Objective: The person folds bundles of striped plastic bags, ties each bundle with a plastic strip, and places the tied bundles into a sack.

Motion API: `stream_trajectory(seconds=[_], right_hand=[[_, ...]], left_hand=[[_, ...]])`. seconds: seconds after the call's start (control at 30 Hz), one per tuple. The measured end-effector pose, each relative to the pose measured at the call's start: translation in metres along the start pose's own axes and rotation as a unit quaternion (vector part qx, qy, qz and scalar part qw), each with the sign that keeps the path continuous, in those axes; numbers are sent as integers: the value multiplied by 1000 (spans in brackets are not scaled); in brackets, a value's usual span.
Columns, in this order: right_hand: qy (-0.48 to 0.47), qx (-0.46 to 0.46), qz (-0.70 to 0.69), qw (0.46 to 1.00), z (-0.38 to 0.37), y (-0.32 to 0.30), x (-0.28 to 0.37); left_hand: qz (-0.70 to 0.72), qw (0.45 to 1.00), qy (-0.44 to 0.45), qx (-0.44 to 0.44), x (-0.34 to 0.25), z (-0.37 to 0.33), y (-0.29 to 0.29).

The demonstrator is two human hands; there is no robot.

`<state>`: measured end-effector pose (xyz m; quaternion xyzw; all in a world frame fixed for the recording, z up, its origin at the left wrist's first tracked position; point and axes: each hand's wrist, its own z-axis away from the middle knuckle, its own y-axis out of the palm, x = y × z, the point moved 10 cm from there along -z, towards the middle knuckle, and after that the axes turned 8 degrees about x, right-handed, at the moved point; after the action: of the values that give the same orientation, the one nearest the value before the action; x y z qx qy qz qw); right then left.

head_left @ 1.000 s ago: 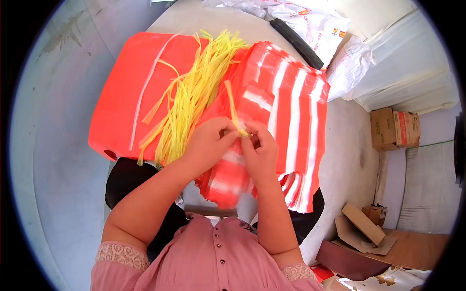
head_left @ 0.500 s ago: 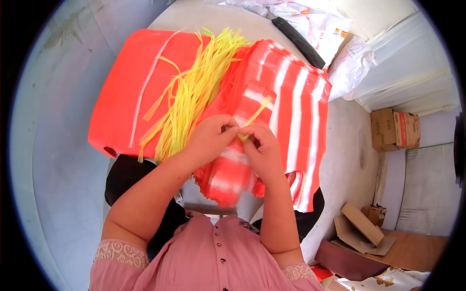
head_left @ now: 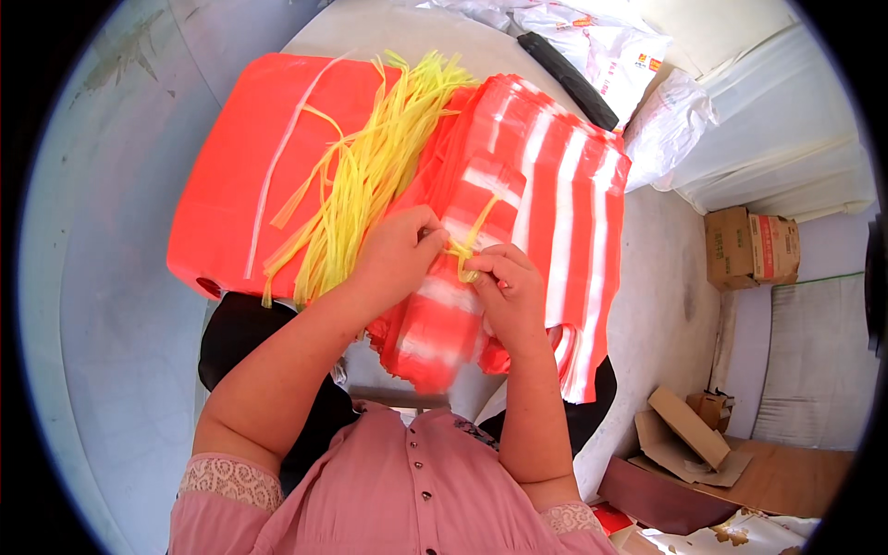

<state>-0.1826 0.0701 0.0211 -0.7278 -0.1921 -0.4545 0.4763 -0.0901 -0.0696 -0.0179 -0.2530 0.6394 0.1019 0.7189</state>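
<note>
A yellow plastic strip (head_left: pixel 480 222) loops round a folded bundle of red-and-white striped plastic bags (head_left: pixel 448 292). My left hand (head_left: pixel 401 250) pinches one end of the strip at the bundle's left side. On the other side, my right hand (head_left: pixel 509 285) grips a part of it between thumb and fingers. The strip crosses between the two hands, and its free tail points away from me. Under the bundle and to its right lies a larger stack of striped bags (head_left: pixel 562 213). Loose yellow strips (head_left: pixel 388 157) lie in a heap beside my left hand.
A big red plastic-covered block (head_left: pixel 236 176) stands on the left, close to the pale wall (head_left: pixel 120 305). White sacks (head_left: pixel 597 55) and a long black roll (head_left: pixel 566 79) lie at the back. Cardboard boxes (head_left: pixel 731 248) and flattened cardboard (head_left: pixel 684 444) are on the right.
My hands have moved slightly apart, the right one rightward and down. The yellow strip now shows as a crossed loop between them, where before the fingers covered it.
</note>
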Motion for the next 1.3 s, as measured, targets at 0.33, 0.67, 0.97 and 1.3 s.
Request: stream_trajectory(seconds=[0.33,0.67,0.97,1.3], right_hand=[[-4,44,21,999,13,-4,-14],[191,20,76,978,29,-19,-39],[134,8,-188,973,26,0,8],[115,-90,-276,950,18,3,-6]], left_hand=[[-189,978,39,-79,-9,-5,-20],[-164,977,133,26,-34,23,-1],[28,995,-59,76,-1,28,-3],[472,851,-188,131,16,41,21]])
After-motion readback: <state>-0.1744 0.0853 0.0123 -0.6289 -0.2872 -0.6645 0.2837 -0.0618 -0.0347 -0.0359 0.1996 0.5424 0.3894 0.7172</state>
